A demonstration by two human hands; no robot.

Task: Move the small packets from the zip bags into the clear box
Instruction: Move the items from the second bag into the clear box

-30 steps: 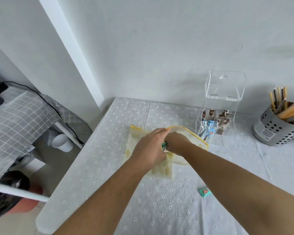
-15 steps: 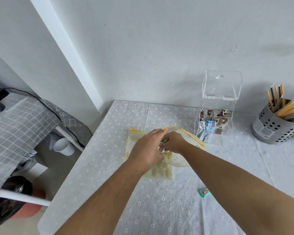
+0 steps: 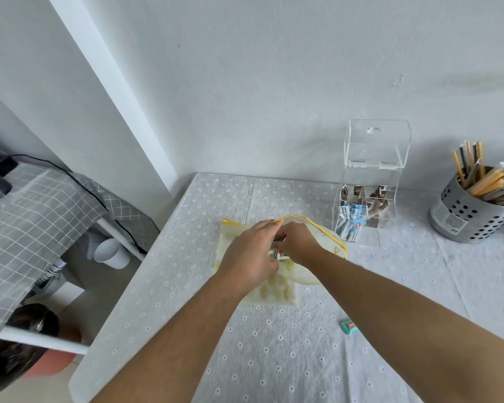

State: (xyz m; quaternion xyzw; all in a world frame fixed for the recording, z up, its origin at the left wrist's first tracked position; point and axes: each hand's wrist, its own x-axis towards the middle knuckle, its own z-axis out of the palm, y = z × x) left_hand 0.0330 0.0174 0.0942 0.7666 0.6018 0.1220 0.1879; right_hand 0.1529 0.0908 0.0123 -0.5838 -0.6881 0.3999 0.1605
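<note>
A zip bag [image 3: 326, 245] with a yellow rim lies on the table, its mouth pulled open. My left hand [image 3: 250, 254] pinches the bag's upper rim and holds it up. My right hand [image 3: 298, 245] is at the bag's mouth, fingers closed on small green and white packets [image 3: 275, 253]. More pale packets [image 3: 277, 290] show through the bag's lower part. The clear box [image 3: 373, 181] stands at the back right with its lid raised and several blue and brown packets inside. One loose green packet [image 3: 349, 326] lies on the cloth near my right forearm.
A perforated metal holder [image 3: 469, 216] full of sticks stands at the far right. The table's left edge [image 3: 134, 283] drops to the floor, where a white cup [image 3: 111, 254], a checked cloth [image 3: 32, 210] and a dark bag [image 3: 21, 353] lie.
My right hand has drawn slightly out of the bag's mouth, and the green and white packets in its fingers now show more. The left hand keeps its hold on the rim.
</note>
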